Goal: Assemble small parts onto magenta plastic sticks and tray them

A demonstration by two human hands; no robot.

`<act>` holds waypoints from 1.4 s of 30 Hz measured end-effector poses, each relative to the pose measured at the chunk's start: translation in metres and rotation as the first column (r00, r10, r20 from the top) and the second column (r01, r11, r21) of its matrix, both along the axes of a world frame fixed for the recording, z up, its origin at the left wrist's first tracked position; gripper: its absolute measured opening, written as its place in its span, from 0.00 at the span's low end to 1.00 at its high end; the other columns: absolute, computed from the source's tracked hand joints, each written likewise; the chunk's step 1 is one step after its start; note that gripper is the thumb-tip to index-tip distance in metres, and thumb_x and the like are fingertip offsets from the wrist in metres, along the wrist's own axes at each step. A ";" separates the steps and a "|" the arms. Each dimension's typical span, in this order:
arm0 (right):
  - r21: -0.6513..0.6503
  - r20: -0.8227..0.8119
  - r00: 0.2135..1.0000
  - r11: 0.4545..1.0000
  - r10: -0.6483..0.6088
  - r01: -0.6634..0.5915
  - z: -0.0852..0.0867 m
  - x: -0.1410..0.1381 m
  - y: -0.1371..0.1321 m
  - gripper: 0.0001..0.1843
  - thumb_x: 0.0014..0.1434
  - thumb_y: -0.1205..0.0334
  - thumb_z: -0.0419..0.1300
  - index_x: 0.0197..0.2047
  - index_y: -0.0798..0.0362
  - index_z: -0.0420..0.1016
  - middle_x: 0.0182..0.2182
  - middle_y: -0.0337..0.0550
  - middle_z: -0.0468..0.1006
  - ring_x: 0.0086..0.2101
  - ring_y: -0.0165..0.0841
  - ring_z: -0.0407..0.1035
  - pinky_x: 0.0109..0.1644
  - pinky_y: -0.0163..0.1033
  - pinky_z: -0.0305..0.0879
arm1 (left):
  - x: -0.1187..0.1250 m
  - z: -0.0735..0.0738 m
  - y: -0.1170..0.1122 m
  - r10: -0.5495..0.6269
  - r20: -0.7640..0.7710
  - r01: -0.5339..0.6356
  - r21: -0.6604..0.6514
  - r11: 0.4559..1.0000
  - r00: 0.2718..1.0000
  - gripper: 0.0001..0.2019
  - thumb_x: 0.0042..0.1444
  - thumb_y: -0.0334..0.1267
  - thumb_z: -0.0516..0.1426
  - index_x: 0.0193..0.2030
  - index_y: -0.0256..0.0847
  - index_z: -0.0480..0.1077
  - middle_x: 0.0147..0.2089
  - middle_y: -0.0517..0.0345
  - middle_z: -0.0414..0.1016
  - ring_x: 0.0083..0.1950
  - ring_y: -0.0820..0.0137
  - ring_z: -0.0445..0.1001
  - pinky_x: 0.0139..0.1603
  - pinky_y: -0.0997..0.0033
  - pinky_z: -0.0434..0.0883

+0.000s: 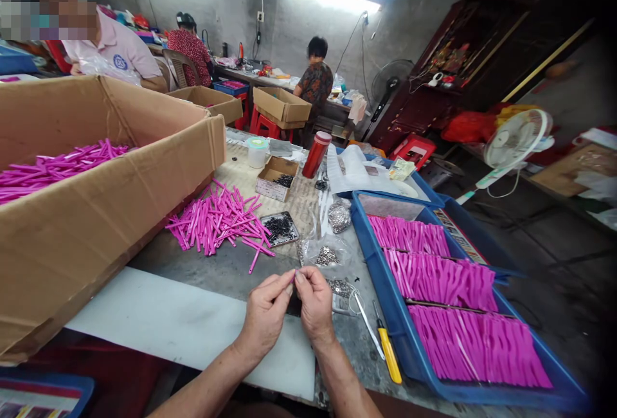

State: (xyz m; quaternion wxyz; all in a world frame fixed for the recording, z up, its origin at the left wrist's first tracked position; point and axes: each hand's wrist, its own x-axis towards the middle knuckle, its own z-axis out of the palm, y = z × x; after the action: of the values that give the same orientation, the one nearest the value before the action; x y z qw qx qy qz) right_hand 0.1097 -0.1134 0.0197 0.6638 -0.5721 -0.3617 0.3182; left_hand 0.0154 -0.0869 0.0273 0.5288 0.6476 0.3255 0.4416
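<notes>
My left hand (pixel 266 310) and my right hand (pixel 315 302) meet over the near edge of the table, both closed in a pinch. A tiny magenta bit shows between their fingertips; the fingers cover the rest, so its shape is hidden. Beyond them lies a loose heap of thin magenta plastic sticks (pixel 212 217). A small tray of black parts (pixel 279 228) sits beside the heap. Small metal pieces (pixel 328 255) rest on a clear plastic bag, with more metal pieces (pixel 340 287) close to my right hand.
A large cardboard box (pixel 110 212) holding magenta sticks stands on the left. At right, a blue crate (pixel 369 257) contains rows of magenta parts. A yellow-handled screwdriver (pixel 388 354) lies beside it. Further back stand a red bottle (pixel 315 155) and a small carton (pixel 276 186). Several people sit beyond.
</notes>
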 end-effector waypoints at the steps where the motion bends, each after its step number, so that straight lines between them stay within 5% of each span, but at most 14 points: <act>1: -0.008 0.010 1.000 1.000 0.007 -0.007 -0.001 0.000 0.000 0.13 0.50 0.55 0.52 0.21 0.54 0.61 0.16 0.32 0.56 0.19 0.24 0.50 0.21 0.30 0.49 | 0.000 0.000 0.000 -0.002 0.001 0.002 0.001 1.000 1.000 0.12 0.50 0.31 0.52 0.41 0.38 0.72 0.30 0.56 0.71 0.31 0.72 0.68 0.33 0.75 0.68; 9: 0.037 -0.041 0.999 0.999 0.012 -0.011 -0.003 0.002 0.000 0.09 0.48 0.57 0.55 0.27 0.54 0.63 0.20 0.33 0.61 0.21 0.24 0.54 0.23 0.30 0.51 | 0.000 0.002 -0.001 0.006 -0.009 -0.006 -0.031 0.999 1.000 0.12 0.49 0.33 0.52 0.40 0.37 0.72 0.27 0.57 0.70 0.28 0.73 0.67 0.30 0.76 0.68; 14: -0.006 0.005 1.000 1.000 0.024 -0.024 -0.003 0.004 0.000 0.15 0.52 0.54 0.50 0.20 0.54 0.60 0.15 0.31 0.54 0.18 0.24 0.49 0.20 0.30 0.47 | 0.000 0.002 -0.002 -0.017 0.002 0.017 -0.026 1.000 1.000 0.12 0.50 0.32 0.52 0.41 0.37 0.72 0.29 0.57 0.69 0.30 0.73 0.67 0.31 0.76 0.67; 19: 0.034 -0.026 0.999 0.999 0.027 -0.026 -0.001 0.004 -0.001 0.10 0.50 0.55 0.53 0.28 0.54 0.62 0.18 0.32 0.58 0.19 0.24 0.51 0.22 0.30 0.49 | -0.001 0.002 -0.001 -0.022 -0.016 0.021 -0.042 0.999 1.000 0.12 0.50 0.32 0.52 0.41 0.37 0.71 0.28 0.57 0.69 0.30 0.73 0.67 0.32 0.76 0.67; 24: -0.009 0.014 1.000 1.000 0.021 -0.021 0.002 0.004 -0.001 0.15 0.51 0.53 0.51 0.20 0.54 0.59 0.15 0.31 0.55 0.18 0.24 0.49 0.20 0.30 0.47 | 0.000 0.005 -0.002 -0.013 0.006 0.013 -0.018 1.000 1.000 0.12 0.50 0.32 0.52 0.40 0.36 0.72 0.28 0.56 0.70 0.30 0.73 0.68 0.31 0.76 0.68; 30: 0.027 0.002 1.000 0.999 0.020 -0.020 -0.001 0.004 -0.002 0.10 0.48 0.56 0.54 0.27 0.54 0.63 0.19 0.33 0.60 0.20 0.24 0.53 0.22 0.30 0.51 | 0.000 0.004 -0.002 -0.014 -0.014 0.013 -0.027 1.000 1.000 0.12 0.50 0.32 0.52 0.41 0.37 0.72 0.26 0.57 0.68 0.28 0.73 0.67 0.30 0.76 0.67; 36: -0.018 -0.014 0.998 0.998 0.056 -0.056 -0.003 0.005 -0.003 0.15 0.53 0.53 0.49 0.21 0.54 0.60 0.15 0.30 0.53 0.17 0.24 0.47 0.19 0.30 0.46 | 0.000 0.004 -0.003 -0.016 0.003 0.016 -0.039 0.999 1.000 0.12 0.49 0.32 0.52 0.40 0.37 0.72 0.27 0.57 0.69 0.29 0.73 0.67 0.30 0.76 0.67; 42: 0.014 0.006 1.000 1.000 0.011 -0.011 -0.003 0.006 -0.004 0.10 0.48 0.56 0.55 0.25 0.54 0.63 0.18 0.33 0.60 0.20 0.24 0.53 0.22 0.30 0.50 | 0.001 0.003 -0.003 -0.023 0.003 0.023 -0.058 0.998 1.000 0.12 0.49 0.33 0.53 0.40 0.37 0.72 0.26 0.57 0.68 0.28 0.73 0.67 0.29 0.76 0.67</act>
State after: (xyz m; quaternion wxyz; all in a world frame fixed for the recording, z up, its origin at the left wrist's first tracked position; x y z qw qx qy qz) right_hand 0.1153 -0.1174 0.0163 0.6649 -0.5665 -0.3690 0.3176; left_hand 0.0160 -0.0899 0.0302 0.5526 0.6354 0.3299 0.4267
